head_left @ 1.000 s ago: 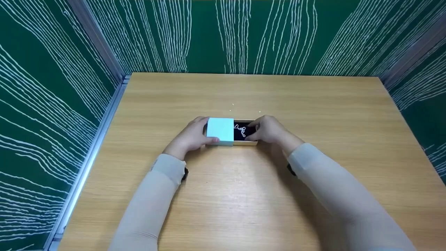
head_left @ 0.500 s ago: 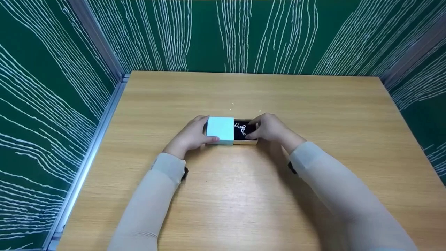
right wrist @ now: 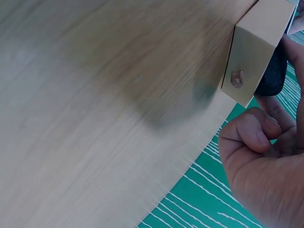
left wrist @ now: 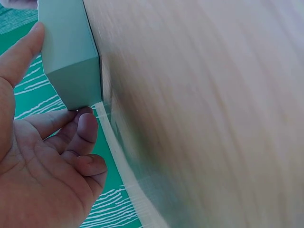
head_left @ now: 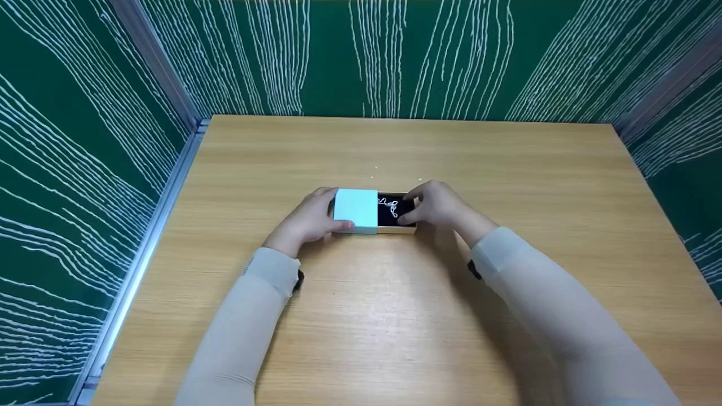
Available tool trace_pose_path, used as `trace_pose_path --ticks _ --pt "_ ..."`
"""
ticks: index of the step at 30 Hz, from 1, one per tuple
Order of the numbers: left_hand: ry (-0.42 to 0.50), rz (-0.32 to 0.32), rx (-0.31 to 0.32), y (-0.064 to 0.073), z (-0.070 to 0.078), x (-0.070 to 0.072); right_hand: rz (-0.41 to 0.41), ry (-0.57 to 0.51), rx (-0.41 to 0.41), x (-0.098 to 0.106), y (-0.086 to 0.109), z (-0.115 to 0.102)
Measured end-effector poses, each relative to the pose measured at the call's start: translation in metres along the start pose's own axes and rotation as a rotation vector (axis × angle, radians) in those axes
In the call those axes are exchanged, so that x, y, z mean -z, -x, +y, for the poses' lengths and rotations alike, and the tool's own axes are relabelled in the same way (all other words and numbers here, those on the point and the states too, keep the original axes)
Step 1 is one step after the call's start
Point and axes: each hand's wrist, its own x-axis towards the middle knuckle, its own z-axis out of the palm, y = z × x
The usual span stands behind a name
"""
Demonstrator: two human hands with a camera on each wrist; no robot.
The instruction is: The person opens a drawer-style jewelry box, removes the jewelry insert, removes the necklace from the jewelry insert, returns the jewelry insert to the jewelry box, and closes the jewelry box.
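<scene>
A small turquoise box cover (head_left: 355, 204) sits mid-table, gripped by my left hand (head_left: 304, 219) with the thumb on the near side and the fingers on the far side. Out of its right end sticks a cream drawer (head_left: 396, 230), partly slid out. A black pad (head_left: 386, 220) carrying a silver chain (head_left: 393, 208) lies in the drawer. My right hand (head_left: 443, 206) pinches the pad's right end between thumb and fingers. In the right wrist view, the black pad (right wrist: 273, 76) stands out above the drawer wall (right wrist: 251, 52), which bears a small ribbon tab (right wrist: 237, 79). The cover hides the chain's other end.
The box rests on a wide wooden table (head_left: 361, 327). Tiny white specks (head_left: 419, 179) lie just beyond it. Green panels with white lines (head_left: 333, 62) enclose the table at the back and sides, and a metal rail (head_left: 141, 259) runs along the left edge.
My right hand has shifted slightly up and away from me, still at the pad's right end. The left hand, cover and drawer have stayed in place.
</scene>
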Motion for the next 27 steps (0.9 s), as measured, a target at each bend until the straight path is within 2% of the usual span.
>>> trace_pose_path --ticks 27 --pt "0.029 0.016 -0.005 0.0023 0.0007 -0.0017 -0.005 0.018 0.000 0.0094 0.0063 -0.0041"
